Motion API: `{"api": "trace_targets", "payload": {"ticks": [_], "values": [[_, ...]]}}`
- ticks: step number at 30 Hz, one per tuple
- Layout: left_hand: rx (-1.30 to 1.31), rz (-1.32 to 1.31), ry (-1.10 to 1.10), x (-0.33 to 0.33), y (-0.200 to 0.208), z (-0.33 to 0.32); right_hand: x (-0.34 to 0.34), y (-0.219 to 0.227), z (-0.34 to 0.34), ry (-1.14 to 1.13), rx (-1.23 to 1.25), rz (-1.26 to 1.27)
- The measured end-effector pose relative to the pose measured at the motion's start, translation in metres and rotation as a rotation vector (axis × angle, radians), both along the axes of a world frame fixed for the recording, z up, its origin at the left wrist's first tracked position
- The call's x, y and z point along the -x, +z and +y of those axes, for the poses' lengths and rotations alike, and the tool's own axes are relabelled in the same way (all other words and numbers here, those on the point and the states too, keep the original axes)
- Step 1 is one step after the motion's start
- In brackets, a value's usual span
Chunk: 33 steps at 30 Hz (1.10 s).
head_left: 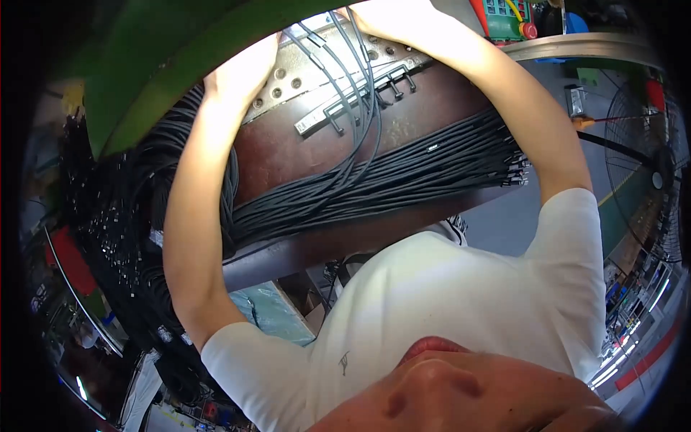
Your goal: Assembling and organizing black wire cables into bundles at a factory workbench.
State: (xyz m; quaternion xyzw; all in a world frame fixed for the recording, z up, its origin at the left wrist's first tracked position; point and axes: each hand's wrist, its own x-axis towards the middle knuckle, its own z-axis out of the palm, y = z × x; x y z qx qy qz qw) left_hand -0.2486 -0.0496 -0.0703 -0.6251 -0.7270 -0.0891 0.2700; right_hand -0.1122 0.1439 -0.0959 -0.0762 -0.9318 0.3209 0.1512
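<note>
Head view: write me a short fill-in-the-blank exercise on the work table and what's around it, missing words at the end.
1. The bundle of cables lying across the brown table is coloured ____.
2. The metal plate beside the left hand has round ____ in it.
3. The person's shirt is coloured ____.
4. The round knob at top right is coloured ____.

Missing words: black; holes; white; red.

Left hand (248, 66), right hand (392, 16): at perforated plate (306, 97), grip unclear. Black cables (340, 73): between them. Cable bundle (403, 173): across brown bench (288, 155).
</note>
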Motion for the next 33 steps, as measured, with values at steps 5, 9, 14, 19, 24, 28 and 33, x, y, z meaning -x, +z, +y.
{"api": "trace_targets", "payload": {"ticks": [5,9,14,19,24,28,33], "values": [[-0.003,-0.061,0.102,0.0,-0.016,0.006,-0.003,0.0,0.007,-0.026,0.043,-0.029],[-0.106,-0.263,0.06,0.003,-0.008,0.003,-0.005,0.007,0.021,-0.05,0.06,-0.033],[0.066,-0.368,0.201,-0.003,0.003,0.0,-0.023,0.013,0.018,-0.076,0.108,-0.07],[-0.182,-0.871,0.153,-0.062,0.034,-0.055,-0.092,0.051,-0.007,-0.224,-0.167,0.021],[0.902,-1.653,-0.05,-0.177,0.03,-0.227,-0.326,-0.002,-0.003,-0.773,0.118,0.403],[0.84,-0.589,0.499,-0.226,-0.099,-0.298,-0.416,-0.132,-0.065,-0.644,0.27,-0.17],[0.805,-0.997,0.654,-0.209,-0.13,-0.303,-0.378,-0.149,-0.084,-0.421,0.029,-0.537]]}}
